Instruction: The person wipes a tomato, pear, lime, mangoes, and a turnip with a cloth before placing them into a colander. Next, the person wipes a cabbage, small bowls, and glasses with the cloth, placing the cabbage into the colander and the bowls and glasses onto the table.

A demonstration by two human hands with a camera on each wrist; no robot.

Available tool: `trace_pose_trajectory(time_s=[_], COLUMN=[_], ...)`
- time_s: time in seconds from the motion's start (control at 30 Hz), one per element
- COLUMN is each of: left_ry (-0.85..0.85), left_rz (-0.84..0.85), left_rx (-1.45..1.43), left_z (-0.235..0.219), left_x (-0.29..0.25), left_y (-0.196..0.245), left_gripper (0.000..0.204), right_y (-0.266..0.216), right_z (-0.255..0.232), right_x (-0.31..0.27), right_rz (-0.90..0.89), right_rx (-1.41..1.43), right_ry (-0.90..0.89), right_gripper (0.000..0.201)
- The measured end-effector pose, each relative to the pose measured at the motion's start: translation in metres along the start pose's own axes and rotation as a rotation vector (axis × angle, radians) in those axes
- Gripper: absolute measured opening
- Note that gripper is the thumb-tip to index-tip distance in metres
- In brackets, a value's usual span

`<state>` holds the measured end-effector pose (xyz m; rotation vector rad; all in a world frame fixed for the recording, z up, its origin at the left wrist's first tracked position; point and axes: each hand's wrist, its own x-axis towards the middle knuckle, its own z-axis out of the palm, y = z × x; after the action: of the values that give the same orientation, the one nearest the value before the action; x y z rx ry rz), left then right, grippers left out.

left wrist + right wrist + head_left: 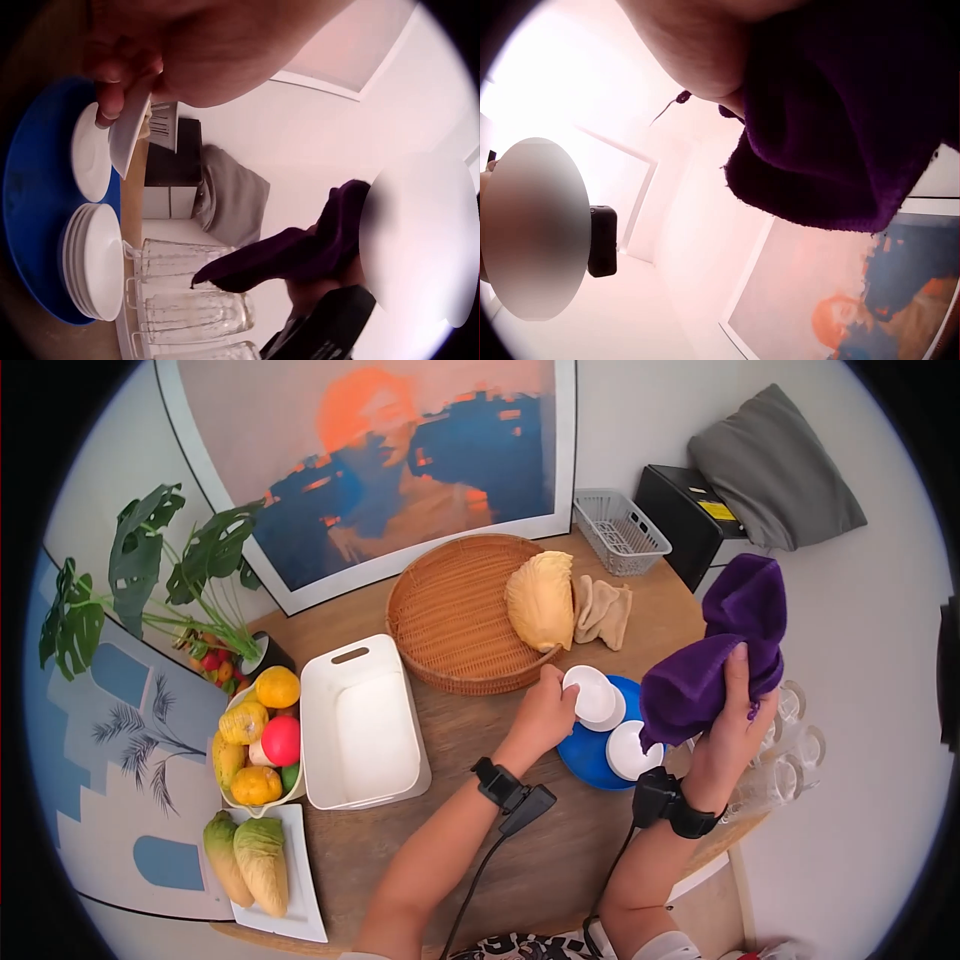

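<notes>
A room in a home, by the look of it — a large framed painting (400,470) stands behind the wooden tabletop (455,725), with a leafy potted plant (212,550), heaped fruit (245,723), glass mugs (770,785) and a grey cushion (775,470) nearby.

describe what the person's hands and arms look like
The left hand and right hand wear no gloves. Each wrist carries a black strap with a boxy black device and thin black cable. A white sleeve edge shows at the head view's bottom.
</notes>
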<state>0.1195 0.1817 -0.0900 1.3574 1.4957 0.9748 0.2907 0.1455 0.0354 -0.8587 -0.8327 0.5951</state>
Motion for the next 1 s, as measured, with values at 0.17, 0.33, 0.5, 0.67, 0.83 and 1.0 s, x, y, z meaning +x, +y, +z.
trace_pose_trajectory(time_s=[0.17,0.33,0.5,0.67,0.83,1.0], left_ry=[0.054,0.050,0.102,0.290,0.375,0.372], left_rz=[0.225,0.180,0.162,0.671,0.544,0.316], left_rx=[0.460,0.522,0.425,0.033,-0.066,-0.520], left_z=[0.019,0.015,-0.012,-0.055,-0.077,-0.098], left_x=[0.007,-0.004,-0.043,-0.097,-0.097,-0.093], left_y=[-0.004,0.007,0.027,0.067,0.065,0.053], left_gripper=[0.029,0.035,0.044,0.058,0.026,0.014], right_y=[0.007,0.004,0.009,0.018,0.023,0.025], right_z=[-0.008,0.008,0.013,0.041,0.060,0.054], right_x=[0.003,-0.002,-0.004,-0.024,-0.049,-0.054], right_rz=[0.019,-0.063,0.017,0.155,0.212,0.242], right_rx=[-0.064,-0.088,-0.084,-0.007,0.045,0.014], right_ry=[-0.134,-0.186,-0.370,-0.536,-0.743,-0.919], right_gripper=[0.029,0.025,0.026,0.030,0.031,0.035])
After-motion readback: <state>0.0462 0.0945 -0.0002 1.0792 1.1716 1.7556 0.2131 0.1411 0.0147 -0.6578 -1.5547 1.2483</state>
